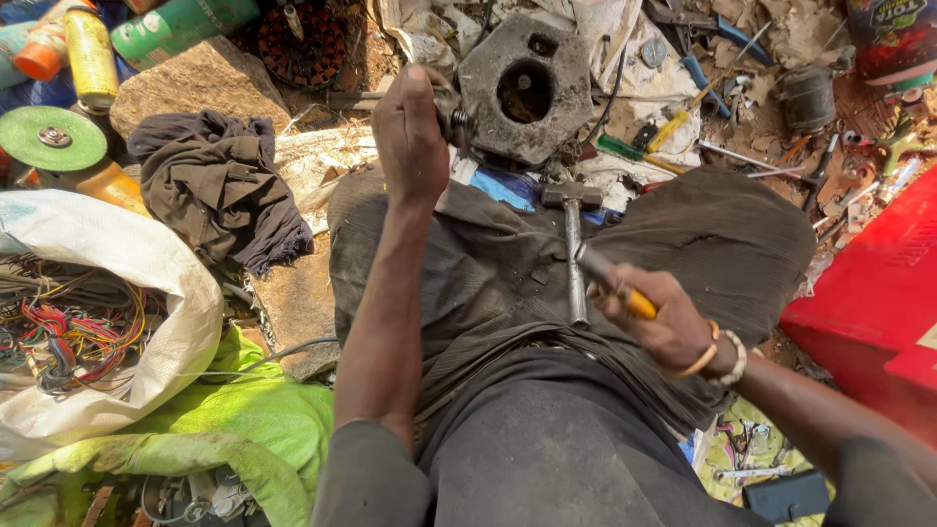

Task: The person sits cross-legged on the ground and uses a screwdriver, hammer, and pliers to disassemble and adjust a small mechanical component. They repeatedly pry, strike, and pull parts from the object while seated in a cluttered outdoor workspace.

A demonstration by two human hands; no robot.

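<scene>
Yellow-handled tool (625,293) in right hand (659,327)

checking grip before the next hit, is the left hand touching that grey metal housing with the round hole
Cannot tell. In the head view the left hand grips a small part right beside the grey metal housing, but the fist hides whether skin meets the casting.

A white sack (146,283) of tangled coloured wires (68,327) sits at left, beside a dark cloth (220,185), a green disc (51,139), spray cans (90,54) and a red box (869,293) at right.
</scene>
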